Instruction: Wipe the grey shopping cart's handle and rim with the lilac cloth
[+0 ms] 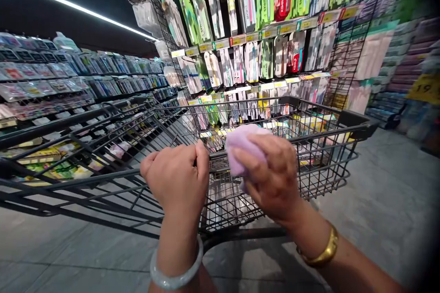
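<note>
My left hand (pixel 177 167) is wrapped round the dark top rail of a black wire shopping cart (pixel 113 176), its knuckles up and thumb along the side. A pale bangle circles that wrist. In my right hand (pixel 275 174) is a bunched light purple cloth (pixel 247 146), squeezed between thumb and fingers just above the cart's rail. Whether the cloth touches the rail is hidden behind the hand. The right wrist wears a gold bangle. Below and beyond both hands spreads the wire basket part of the cart (pixel 323 178).
Directly ahead stands a wire display rack (pixel 275 29) hung with packaged toothbrushes. More shelves of packaged goods (pixel 120 71) line the left side. Stacked textile-like packs (pixel 419 43) and a yellow price sign (pixel 424 89) are at right. Grey floor (pixel 388 201) surrounds the cart.
</note>
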The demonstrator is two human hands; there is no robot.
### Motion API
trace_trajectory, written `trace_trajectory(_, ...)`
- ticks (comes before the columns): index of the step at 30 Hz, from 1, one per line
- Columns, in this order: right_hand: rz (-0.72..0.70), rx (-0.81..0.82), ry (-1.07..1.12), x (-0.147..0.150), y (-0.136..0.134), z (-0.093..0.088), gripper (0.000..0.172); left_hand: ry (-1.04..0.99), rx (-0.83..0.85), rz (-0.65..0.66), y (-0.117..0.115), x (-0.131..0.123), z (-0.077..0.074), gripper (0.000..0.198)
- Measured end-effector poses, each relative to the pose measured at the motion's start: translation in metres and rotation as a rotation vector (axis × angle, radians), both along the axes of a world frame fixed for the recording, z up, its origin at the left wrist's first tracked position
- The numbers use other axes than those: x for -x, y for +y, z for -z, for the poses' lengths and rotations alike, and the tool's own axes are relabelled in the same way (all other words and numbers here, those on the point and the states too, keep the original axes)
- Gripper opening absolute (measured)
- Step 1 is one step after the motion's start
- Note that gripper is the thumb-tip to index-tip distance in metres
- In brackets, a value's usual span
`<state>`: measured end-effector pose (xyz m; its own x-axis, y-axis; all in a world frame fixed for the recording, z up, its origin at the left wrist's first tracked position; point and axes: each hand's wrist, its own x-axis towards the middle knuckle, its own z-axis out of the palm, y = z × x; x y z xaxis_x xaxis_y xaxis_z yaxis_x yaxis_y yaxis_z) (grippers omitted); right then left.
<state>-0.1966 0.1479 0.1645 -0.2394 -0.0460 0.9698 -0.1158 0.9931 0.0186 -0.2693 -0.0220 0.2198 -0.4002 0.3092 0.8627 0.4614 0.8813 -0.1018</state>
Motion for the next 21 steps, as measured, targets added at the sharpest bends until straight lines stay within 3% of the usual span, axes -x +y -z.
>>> trace_trajectory(2, -0.044, -0.088, -0.017, 0.000, 0.002, 0.002, 0.055, 0.016, -0.017, 0.020, 0.002, 0.000, 0.003, 0.043)
trace_trajectory(4, -0.048, -0.068, -0.012, -0.001, 0.016, -0.001, 0.053, 0.029, -0.026, 0.050, 0.002, 0.000, 0.005, 0.043)
trace_trajectory(8, -0.017, 0.281, 0.099, -0.001, 0.032, -0.013, 0.042, 0.085, -0.050, 0.095, 0.003, 0.003, 0.008, 0.043)
trace_trajectory(10, -0.028, 0.318, 0.131, 0.002, 0.022, -0.012, 0.041, 0.105, -0.053, 0.101, 0.004, 0.004, 0.009, 0.043)
trace_trajectory(16, -0.197, 0.001, 0.139, 0.012, -0.020, 0.014, 0.038, 0.163, -0.067, 0.131, 0.005, 0.008, 0.011, 0.041)
trace_trajectory(19, -0.218, -0.147, 0.147, 0.014, -0.011, 0.016, 0.037, 0.180, -0.067, 0.146, 0.003, 0.009, 0.012, 0.040)
trace_trajectory(21, -0.190, -0.160, 0.160, 0.013, 0.001, 0.010, 0.037, 0.181, -0.057, 0.149, 0.002, 0.009, 0.012, 0.039)
